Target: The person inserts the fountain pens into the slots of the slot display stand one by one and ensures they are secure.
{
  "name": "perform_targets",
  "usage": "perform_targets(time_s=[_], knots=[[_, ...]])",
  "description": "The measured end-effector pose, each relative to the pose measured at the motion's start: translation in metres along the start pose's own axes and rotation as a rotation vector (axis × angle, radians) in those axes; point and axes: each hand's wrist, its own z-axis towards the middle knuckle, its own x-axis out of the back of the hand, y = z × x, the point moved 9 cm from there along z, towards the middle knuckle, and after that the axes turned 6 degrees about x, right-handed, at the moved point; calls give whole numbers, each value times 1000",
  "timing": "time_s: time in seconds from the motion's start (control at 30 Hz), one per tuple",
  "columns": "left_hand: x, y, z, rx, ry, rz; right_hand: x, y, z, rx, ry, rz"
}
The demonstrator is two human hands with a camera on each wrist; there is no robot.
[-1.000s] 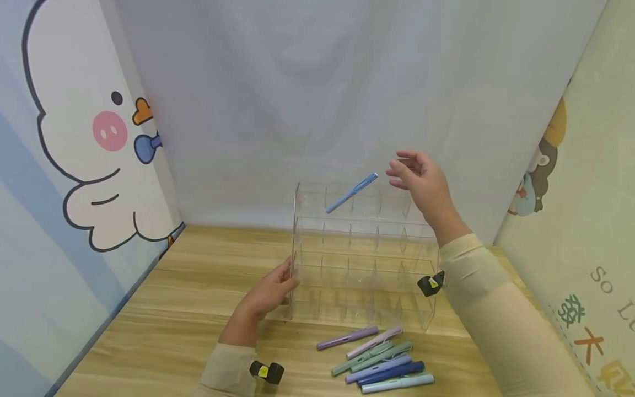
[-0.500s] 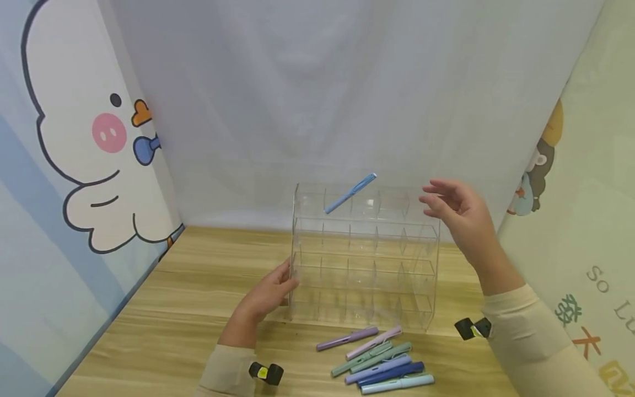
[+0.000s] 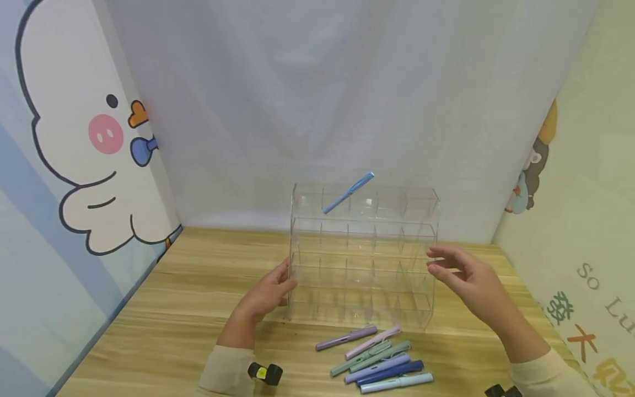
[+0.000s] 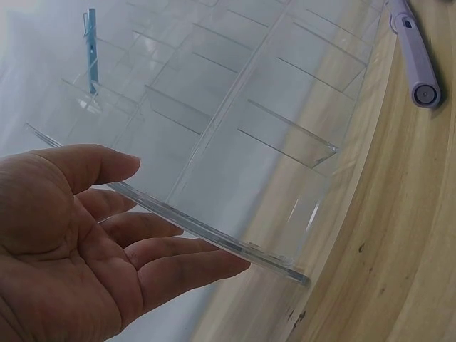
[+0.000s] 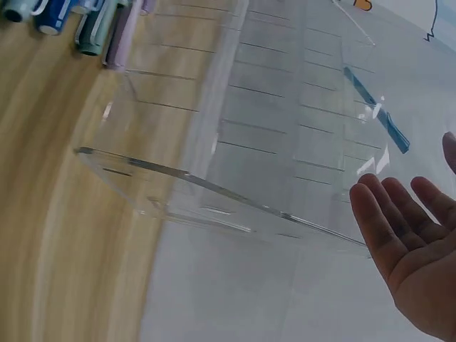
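A clear acrylic display rack (image 3: 361,259) with tiered, divided compartments stands on the wooden table. My left hand (image 3: 265,292) holds its left edge, thumb at the front and fingers against the outer side, as the left wrist view shows. A single blue capped pen (image 3: 349,193) leans diagonally in the top tier; its clip shows in the left wrist view. My right hand (image 3: 468,275) is beside the rack's right side, holding nothing, its fingers loosely extended. In the right wrist view its palm and fingers appear near the rack's edge; whether they touch it I cannot tell.
Several capped pens lie in front of the rack: a purple pen (image 3: 346,338), a pink pen (image 3: 373,342), two green ones, a periwinkle pen (image 3: 377,368), a navy pen (image 3: 390,373) and a pale blue pen (image 3: 397,382). A grey curtain (image 3: 317,110) hangs behind; printed panels flank the table.
My right hand has moved away from the blue pen, first right, then down beside the rack's right side. The blue pen stays in the top tier. My left hand keeps its place.
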Motion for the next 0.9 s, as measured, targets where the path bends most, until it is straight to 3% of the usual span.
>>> perform_targets(time_s=[0.23, 0.57, 0.7, 0.9], knots=[[-1, 2, -1, 6, 8, -2, -33, 16, -30, -48, -113, -17], [0, 2, 0, 2, 18, -5, -83, 34, -66, -138, -427, -13], [-1, 2, -1, -4, 12, -4, -98, 40, -77, -129, -509, -82], [0, 0, -1, -2, 13, -11, -108, 38, -88, -17, -565, -206]])
